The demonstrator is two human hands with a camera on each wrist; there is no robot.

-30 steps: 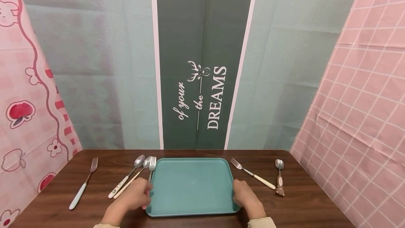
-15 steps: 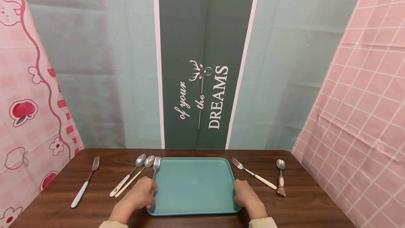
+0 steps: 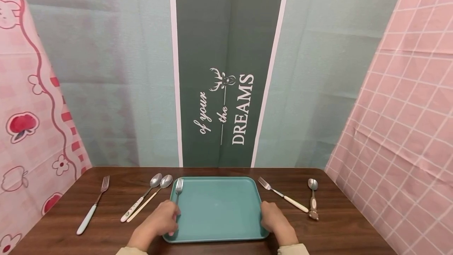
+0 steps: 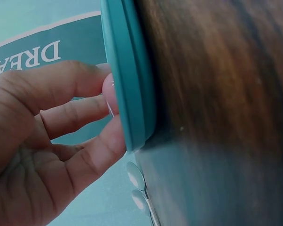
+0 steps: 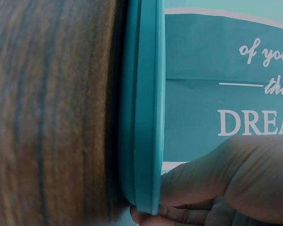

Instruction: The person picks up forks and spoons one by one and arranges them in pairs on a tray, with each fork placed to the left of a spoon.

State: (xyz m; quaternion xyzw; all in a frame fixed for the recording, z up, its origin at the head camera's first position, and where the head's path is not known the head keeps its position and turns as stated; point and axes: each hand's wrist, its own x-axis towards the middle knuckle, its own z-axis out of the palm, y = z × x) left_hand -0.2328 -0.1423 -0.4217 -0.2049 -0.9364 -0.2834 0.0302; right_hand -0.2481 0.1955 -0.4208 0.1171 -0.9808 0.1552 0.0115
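Observation:
A teal tray (image 3: pixel 221 211) lies on the brown table. My left hand (image 3: pixel 162 220) is over its left side and pinches the handle of a fork (image 3: pixel 179 186), whose tines point away from me above the tray's left part. In the left wrist view the pink handle end (image 4: pixel 110 94) shows between the fingertips, close to the tray rim (image 4: pixel 132 80). Whether the fork touches the tray, I cannot tell. At the tray's right edge my right hand (image 3: pixel 277 220) grips the rim (image 5: pixel 148 113), thumb on the inner side and fingertips around the outside.
Left of the tray lie two spoons, one with a patterned handle (image 3: pixel 132 208) and one cream-handled (image 3: pixel 144 206). A pale-blue-handled fork (image 3: pixel 88 215) lies farther left. On the right are a cream-handled fork (image 3: pixel 290 200) and a brown-handled spoon (image 3: pixel 313 200). Curtains hang behind.
My left hand has moved right with the fork, from beside the tray's left edge to over its left part. My right hand has stayed on the rim.

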